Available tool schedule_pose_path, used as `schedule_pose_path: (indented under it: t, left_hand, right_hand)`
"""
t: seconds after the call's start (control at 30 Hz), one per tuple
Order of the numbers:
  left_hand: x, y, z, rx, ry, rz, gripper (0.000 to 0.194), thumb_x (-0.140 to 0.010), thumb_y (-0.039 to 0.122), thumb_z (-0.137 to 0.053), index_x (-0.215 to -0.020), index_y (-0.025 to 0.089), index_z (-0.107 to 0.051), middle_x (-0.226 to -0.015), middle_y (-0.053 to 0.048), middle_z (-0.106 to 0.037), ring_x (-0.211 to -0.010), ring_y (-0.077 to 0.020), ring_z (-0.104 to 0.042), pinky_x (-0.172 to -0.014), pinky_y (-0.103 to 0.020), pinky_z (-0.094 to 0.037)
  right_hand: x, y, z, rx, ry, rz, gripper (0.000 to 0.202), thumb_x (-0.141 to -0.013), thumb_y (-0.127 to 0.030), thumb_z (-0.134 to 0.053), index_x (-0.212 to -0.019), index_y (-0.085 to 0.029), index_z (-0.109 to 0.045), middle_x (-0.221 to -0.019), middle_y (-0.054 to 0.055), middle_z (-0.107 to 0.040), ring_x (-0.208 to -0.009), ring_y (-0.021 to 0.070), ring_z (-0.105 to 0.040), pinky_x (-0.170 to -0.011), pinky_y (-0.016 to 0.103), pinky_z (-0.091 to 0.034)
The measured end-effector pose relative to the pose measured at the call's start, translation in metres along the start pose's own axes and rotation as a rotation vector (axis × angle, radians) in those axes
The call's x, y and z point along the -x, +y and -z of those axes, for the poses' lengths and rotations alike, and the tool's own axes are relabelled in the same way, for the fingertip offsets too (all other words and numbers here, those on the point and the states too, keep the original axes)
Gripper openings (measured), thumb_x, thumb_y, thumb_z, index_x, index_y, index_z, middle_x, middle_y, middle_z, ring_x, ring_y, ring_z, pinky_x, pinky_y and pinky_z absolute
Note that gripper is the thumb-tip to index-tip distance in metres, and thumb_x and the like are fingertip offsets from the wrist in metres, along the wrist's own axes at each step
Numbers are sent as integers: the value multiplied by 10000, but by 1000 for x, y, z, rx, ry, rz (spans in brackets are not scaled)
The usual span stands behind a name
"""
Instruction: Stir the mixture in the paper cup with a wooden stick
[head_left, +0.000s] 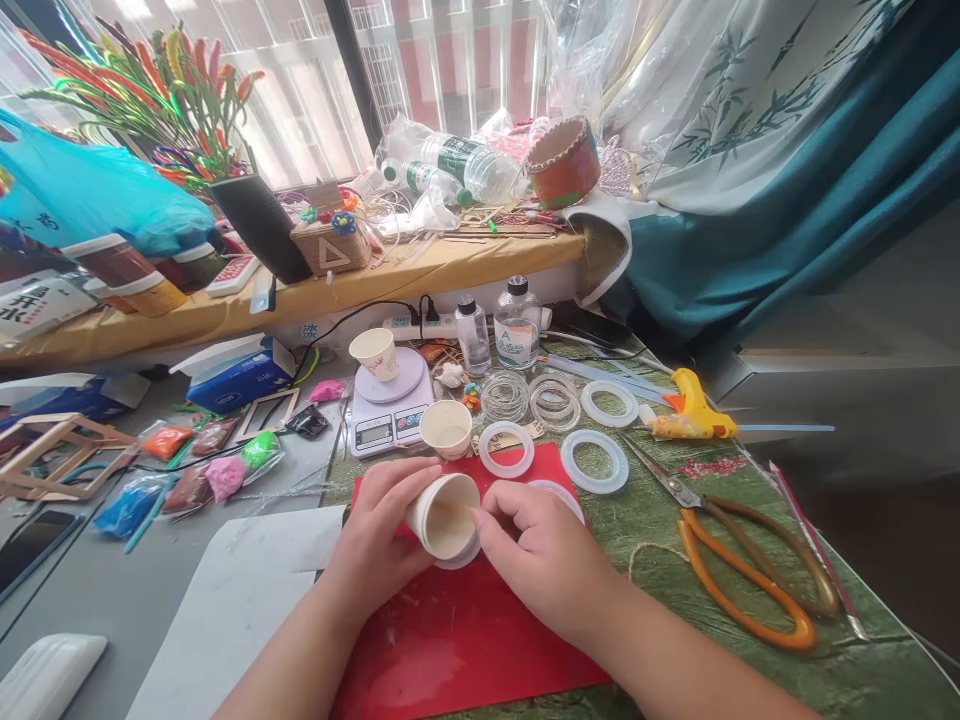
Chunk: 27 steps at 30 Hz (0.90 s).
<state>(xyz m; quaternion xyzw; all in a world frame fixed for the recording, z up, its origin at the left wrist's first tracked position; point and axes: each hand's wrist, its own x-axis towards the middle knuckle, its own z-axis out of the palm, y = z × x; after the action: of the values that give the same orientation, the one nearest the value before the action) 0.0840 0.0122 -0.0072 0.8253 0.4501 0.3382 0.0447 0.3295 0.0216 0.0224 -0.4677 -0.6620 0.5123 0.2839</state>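
Note:
My left hand (pixel 382 535) is wrapped round a paper cup (pixel 448 515), which tilts with its mouth toward me above a red mat (pixel 450 650). At the cup's right rim, my right hand (pixel 536 550) is closed in a pinch; a thin stick seems to run from its fingertips into the cup, too faint to be sure. Just under the cup shows part of a pale ring mold. Behind it stands a second paper cup (pixel 446 430), and a third cup (pixel 374 355) rests on a white kitchen scale (pixel 390 410).
Clear ring molds (pixel 595 462), large orange-handled scissors (pixel 739 560) and a yellow glue gun (pixel 697 405) lie to the right. Two clear bottles (pixel 517 330) stand behind. Bagged colored clay (pixel 225 475) and a blue box (pixel 240 372) are on the left; a cluttered ledge (pixel 427 262) runs behind.

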Motion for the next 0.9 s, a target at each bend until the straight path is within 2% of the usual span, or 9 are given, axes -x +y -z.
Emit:
schedule_pose_path:
  t: [0.9]
  left_hand:
    - [-1, -1, 1, -7, -6, -11, 559, -1014, 313, -774, -1538, 291, -579, -1422, -139, -694, -1296, -306, -713, -1058, -437, -640]
  right_hand:
    - [0, -2, -1, 6, 22, 19, 303, -969, -289, -588, -710, -242, -438, -646, -54, -479, -605, 134, -423, -566, 287, -265]
